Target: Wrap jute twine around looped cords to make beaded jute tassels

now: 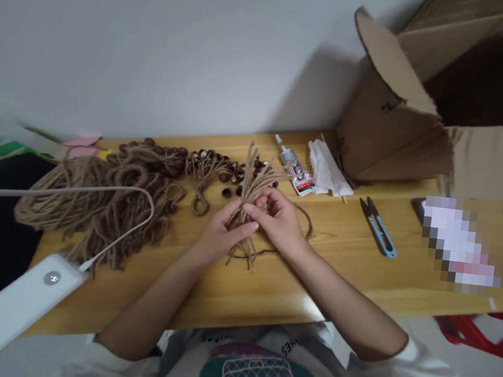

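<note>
Both my hands meet over the wooden table around a bundle of brown jute twine (252,179), its strands fanning out above and below my fingers. My left hand (225,227) is closed on the bundle's middle from the left. From the right, my right hand (278,214) pinches the same spot, thumb on top. A loose length of cord (310,222) curves on the table behind and under my right hand. Just beyond lie small dark brown nut-like caps (226,192) and a finished-looking twine bunch with a looped end (199,205).
Coiled twine (67,192) and corded pieces lie left, by a white power bank (15,310) with a cable. A glue tube (296,169), white wrapper (328,170), blue thread snips (378,227), a blurred phone (458,242) and a cardboard box (376,127) are at right. A red stool (484,333) stands below.
</note>
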The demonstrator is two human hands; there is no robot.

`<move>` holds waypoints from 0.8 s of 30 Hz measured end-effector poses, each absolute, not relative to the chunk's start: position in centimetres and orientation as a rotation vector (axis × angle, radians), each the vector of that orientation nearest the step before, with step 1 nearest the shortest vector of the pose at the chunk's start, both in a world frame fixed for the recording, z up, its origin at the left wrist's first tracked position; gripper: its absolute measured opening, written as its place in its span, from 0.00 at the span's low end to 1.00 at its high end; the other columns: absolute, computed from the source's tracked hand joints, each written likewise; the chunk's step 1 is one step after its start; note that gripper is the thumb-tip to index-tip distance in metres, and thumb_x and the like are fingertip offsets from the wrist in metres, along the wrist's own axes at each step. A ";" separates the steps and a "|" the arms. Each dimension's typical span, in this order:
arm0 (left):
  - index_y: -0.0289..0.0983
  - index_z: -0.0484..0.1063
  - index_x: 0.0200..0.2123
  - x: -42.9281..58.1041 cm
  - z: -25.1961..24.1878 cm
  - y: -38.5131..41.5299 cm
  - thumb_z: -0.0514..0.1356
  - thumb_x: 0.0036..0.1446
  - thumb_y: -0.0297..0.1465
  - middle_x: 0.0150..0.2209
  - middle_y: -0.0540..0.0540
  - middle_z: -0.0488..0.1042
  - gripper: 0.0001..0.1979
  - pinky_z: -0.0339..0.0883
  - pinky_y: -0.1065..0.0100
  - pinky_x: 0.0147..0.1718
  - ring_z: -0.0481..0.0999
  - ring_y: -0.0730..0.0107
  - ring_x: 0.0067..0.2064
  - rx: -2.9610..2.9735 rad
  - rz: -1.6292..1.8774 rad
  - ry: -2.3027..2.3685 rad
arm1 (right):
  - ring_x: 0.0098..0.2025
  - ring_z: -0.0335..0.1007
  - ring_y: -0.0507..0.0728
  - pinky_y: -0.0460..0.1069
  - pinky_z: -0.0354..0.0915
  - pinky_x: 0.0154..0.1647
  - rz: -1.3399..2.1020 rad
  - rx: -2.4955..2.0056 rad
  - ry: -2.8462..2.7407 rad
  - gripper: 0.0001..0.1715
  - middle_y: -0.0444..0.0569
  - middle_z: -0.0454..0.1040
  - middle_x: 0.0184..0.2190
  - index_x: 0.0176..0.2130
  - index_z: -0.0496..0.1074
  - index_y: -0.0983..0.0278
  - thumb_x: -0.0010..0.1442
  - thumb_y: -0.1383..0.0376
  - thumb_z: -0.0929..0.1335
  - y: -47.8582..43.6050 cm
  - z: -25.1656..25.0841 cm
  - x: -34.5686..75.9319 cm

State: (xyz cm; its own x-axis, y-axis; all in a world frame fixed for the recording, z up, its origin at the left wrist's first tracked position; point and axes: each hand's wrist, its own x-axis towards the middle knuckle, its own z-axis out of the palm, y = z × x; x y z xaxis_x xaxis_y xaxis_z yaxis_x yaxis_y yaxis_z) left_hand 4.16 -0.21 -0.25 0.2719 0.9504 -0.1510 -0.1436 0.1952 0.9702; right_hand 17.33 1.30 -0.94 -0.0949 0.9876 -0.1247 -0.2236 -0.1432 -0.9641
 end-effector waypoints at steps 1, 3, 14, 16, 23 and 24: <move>0.36 0.72 0.43 4.1 -0.3 -0.2 0.66 0.46 0.30 0.42 0.46 0.77 0.19 0.65 0.67 0.49 0.74 0.66 0.47 1.124 0.956 0.995 | 0.20 0.57 0.46 0.44 0.57 0.21 1.480 -1.077 -1.018 0.24 0.35 0.61 0.21 0.30 0.62 0.62 0.42 0.56 0.76 1.3 -1.0 17.3; 0.35 0.71 0.42 4.1 -0.2 -0.3 0.63 0.49 0.29 0.35 0.48 0.76 0.14 0.67 0.70 0.40 0.74 0.70 0.38 1.167 0.926 1.033 | 0.15 0.58 0.46 0.44 0.56 0.17 1.530 -1.035 -1.000 0.24 0.33 0.62 0.18 0.32 0.61 0.62 0.44 0.55 0.75 1.2 -1.0 17.3; 0.34 0.63 0.46 4.2 0.1 -0.7 0.60 0.47 0.28 0.21 0.54 0.68 0.21 0.62 0.71 0.25 0.67 0.76 0.23 0.766 0.860 0.779 | 0.15 0.66 0.48 0.42 0.65 0.18 1.913 -0.834 -1.010 0.17 0.44 0.73 0.15 0.25 0.69 0.67 0.51 0.56 0.73 1.2 0.1 18.3; 0.34 0.61 0.49 4.1 0.3 -0.7 0.61 0.46 0.27 0.20 0.54 0.68 0.24 0.64 0.69 0.28 0.67 0.75 0.23 0.693 0.857 0.718 | 0.15 0.66 0.47 0.42 0.65 0.18 1.982 -0.797 -1.009 0.16 0.45 0.75 0.16 0.25 0.71 0.67 0.52 0.57 0.72 1.3 0.4 18.5; 0.34 0.60 0.53 3.8 0.2 -0.6 0.62 0.47 0.28 0.23 0.52 0.70 0.28 0.65 0.68 0.30 0.69 0.74 0.25 0.700 0.779 0.686 | 0.17 0.69 0.51 0.44 0.63 0.17 2.004 -0.789 -1.059 0.18 0.45 0.74 0.16 0.26 0.70 0.67 0.51 0.54 0.72 1.3 0.0 18.8; 0.35 0.60 0.53 3.8 0.1 -0.5 0.63 0.46 0.29 0.26 0.51 0.71 0.29 0.65 0.68 0.31 0.71 0.73 0.27 0.744 0.801 0.750 | 0.16 0.67 0.49 0.44 0.62 0.18 1.958 -0.810 -1.073 0.18 0.44 0.73 0.16 0.26 0.69 0.67 0.51 0.54 0.72 1.3 -0.1 18.9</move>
State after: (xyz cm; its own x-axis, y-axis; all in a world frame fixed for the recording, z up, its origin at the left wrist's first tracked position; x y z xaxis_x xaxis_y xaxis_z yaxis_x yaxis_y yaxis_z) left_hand 3.79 -0.53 0.12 0.4809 0.8266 -0.2923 -0.3459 0.4852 0.8031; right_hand 18.87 1.33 -0.12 -0.5205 0.8366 -0.1709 -0.3063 -0.3697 -0.8772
